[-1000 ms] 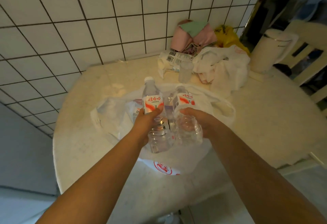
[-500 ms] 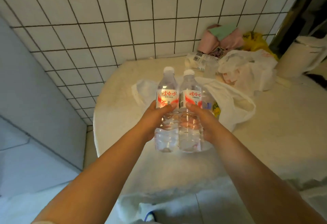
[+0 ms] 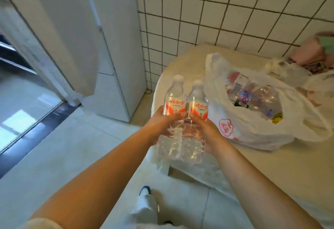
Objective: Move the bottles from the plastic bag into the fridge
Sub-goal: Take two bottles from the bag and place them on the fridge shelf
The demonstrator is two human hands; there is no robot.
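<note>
Two clear water bottles with red and white labels stand upright side by side in the air, past the table's left edge. My left hand (image 3: 159, 125) grips the left bottle (image 3: 173, 100). My right hand (image 3: 207, 131) grips the right bottle (image 3: 197, 102). The white plastic bag (image 3: 253, 129) lies open on the table to the right, with more bottles (image 3: 253, 94) inside it. The white fridge (image 3: 112, 47) stands at the upper left against the tiled wall, its door (image 3: 54, 29) swung open toward me.
The cream round table (image 3: 280, 170) fills the right side. Pink and green cloth (image 3: 318, 51) and more white bags (image 3: 318, 82) lie at its back. Light floor tiles and a dark door track (image 3: 36, 131) are on the left. My leg and shoe (image 3: 144, 198) are below.
Both bottles have been lifted out of the bag and carried left off the table. My view has swung left, bringing the fridge and floor into sight.
</note>
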